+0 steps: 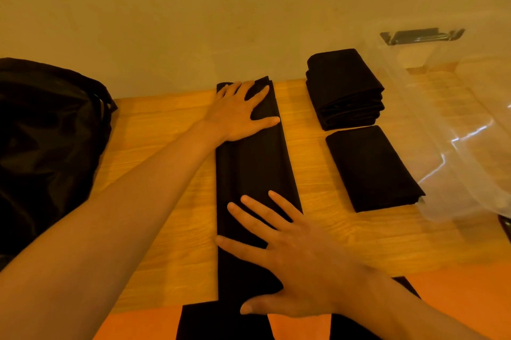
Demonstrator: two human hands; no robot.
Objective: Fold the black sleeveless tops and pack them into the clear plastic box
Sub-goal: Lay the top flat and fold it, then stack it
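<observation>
A black top [254,173], folded lengthwise into a narrow strip, is laid on the wooden table [166,173]. It is pressed flat by the left hand [237,115] at the far end and the right hand [293,256] at the near end, fingers spread, nothing gripped. To its right lie a folded stack [345,88] and a single folded top [373,168], beside the clear plastic box [456,124]. Judged step: smoothing before the crosswise fold; next, one end is to be pinched and brought over.

This looks like a room in a home: a wood-grain table [166,124] stands pushed against a plain, bare cream wall [193,8]. On the table's left end lies a black bag [47,140], on its right end a clear plastic box [456,124], under warm indoor light.
</observation>
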